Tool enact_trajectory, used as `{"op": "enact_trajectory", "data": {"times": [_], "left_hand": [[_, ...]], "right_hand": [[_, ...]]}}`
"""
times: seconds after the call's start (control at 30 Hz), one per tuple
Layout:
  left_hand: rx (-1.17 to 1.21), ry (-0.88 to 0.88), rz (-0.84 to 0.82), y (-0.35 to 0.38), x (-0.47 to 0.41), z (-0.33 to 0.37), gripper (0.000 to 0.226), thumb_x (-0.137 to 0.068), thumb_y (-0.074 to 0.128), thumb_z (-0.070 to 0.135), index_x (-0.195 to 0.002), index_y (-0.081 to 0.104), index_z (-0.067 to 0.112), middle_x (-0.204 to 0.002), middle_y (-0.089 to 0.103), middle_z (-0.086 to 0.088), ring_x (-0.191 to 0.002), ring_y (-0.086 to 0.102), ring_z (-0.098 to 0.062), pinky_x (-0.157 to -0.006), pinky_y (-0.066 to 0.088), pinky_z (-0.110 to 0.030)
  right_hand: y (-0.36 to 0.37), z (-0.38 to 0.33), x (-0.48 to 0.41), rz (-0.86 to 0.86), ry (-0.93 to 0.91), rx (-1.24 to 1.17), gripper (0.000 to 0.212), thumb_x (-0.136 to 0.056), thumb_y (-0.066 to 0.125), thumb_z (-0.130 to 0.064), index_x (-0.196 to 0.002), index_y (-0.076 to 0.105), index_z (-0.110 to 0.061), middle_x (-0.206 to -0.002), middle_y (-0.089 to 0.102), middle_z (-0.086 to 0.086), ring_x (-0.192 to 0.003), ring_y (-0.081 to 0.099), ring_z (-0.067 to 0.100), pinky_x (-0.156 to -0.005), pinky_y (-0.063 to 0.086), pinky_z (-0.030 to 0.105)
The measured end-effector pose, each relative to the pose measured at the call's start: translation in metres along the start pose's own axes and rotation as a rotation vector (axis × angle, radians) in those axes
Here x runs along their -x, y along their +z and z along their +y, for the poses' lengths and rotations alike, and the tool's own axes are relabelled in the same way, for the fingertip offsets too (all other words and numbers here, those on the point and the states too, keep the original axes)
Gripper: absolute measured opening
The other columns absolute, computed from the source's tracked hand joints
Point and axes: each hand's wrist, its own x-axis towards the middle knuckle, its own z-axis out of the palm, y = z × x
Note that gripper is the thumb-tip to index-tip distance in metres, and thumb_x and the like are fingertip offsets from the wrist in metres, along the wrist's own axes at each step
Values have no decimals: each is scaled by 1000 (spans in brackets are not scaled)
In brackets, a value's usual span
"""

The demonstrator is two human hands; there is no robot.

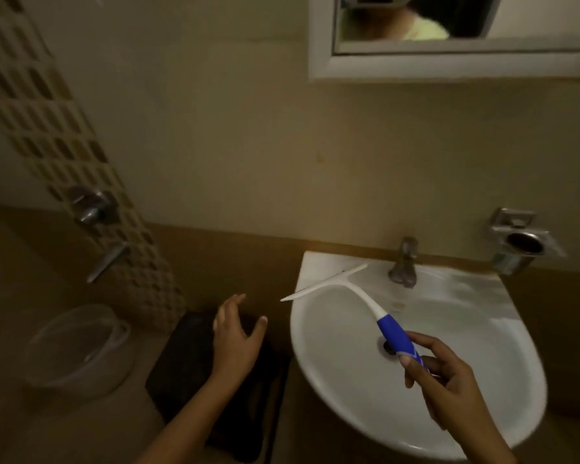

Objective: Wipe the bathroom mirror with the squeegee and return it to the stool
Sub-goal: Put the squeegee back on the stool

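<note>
My right hand point(449, 383) grips the blue handle of the squeegee point(359, 298) above the white sink. Its white blade points up and to the left, over the sink's left rim. My left hand point(236, 333) hovers with fingers spread over the dark stool point(188, 370), holding nothing. The stool stands low at the left of the sink. The mirror point(466, 25) hangs in a white frame at the top right, well above the squeegee; only its lower part shows.
The white sink point(349, 380) has a metal tap point(404, 262) at the back. A metal holder point(519, 242) is fixed to the wall at right. Shower valves point(92, 205) sit on the tiled strip at left. A clear plastic bucket point(77, 343) stands on the floor.
</note>
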Motion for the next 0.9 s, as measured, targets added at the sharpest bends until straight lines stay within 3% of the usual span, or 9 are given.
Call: {"op": "enact_trajectory", "data": {"times": [0.1, 0.23, 0.33, 0.53, 0.73, 0.9], "left_hand": [[-29, -78, 28, -16, 14, -30, 52, -85, 62, 28, -131, 41, 19, -141, 35, -6, -131, 29, -23, -104, 30, -38], [-66, -159, 109, -34, 32, -61, 48, -82, 67, 19, -126, 47, 12, -136, 42, -12, -128, 35, -26, -102, 29, -33], [-83, -238, 174, -47, 42, -80, 47, -79, 70, 15, -122, 51, 8, -130, 46, -16, -123, 41, -30, -102, 31, -38], [-86, -378, 251, -64, 49, -125, 47, -78, 71, 13, -121, 52, 8, -127, 49, -17, -119, 44, -32, -103, 31, -41], [-92, -434, 202, -63, 24, -180, 49, -79, 70, 15, -123, 51, 7, -128, 48, -16, -119, 44, -30, -102, 31, -34], [-114, -450, 137, -51, -10, -233, 52, -80, 68, 18, -127, 47, 8, -134, 44, -13, -123, 39, -27, -103, 30, -33]], "right_hand": [[23, 8, -7, -83, 36, 1, 25, -82, 63, -18, -105, 61, -29, -60, 64, 10, -34, 42, 4, -34, 34, 14], [60, 14, -18, -171, 91, -37, 26, -81, 61, -27, -105, 58, -36, -60, 64, 6, -36, 39, 19, -32, 33, 21], [94, 15, -26, -258, 132, -77, 22, -85, 57, -26, -106, 58, -35, -58, 62, 8, -31, 34, 15, -32, 30, 15], [170, 23, -46, -458, 284, -61, 19, -94, 44, -22, -108, 56, -27, -68, 61, 11, -35, 47, 8, -32, 35, 16], [253, 57, -79, -557, 591, -112, 16, -96, 42, -22, -99, 58, -22, -72, 64, 6, -43, 50, 7, -36, 37, 16], [327, 110, -114, -545, 935, -305, 23, -95, 43, -14, -109, 56, 0, -86, 65, 16, -57, 65, 12, -47, 52, 21]]}}
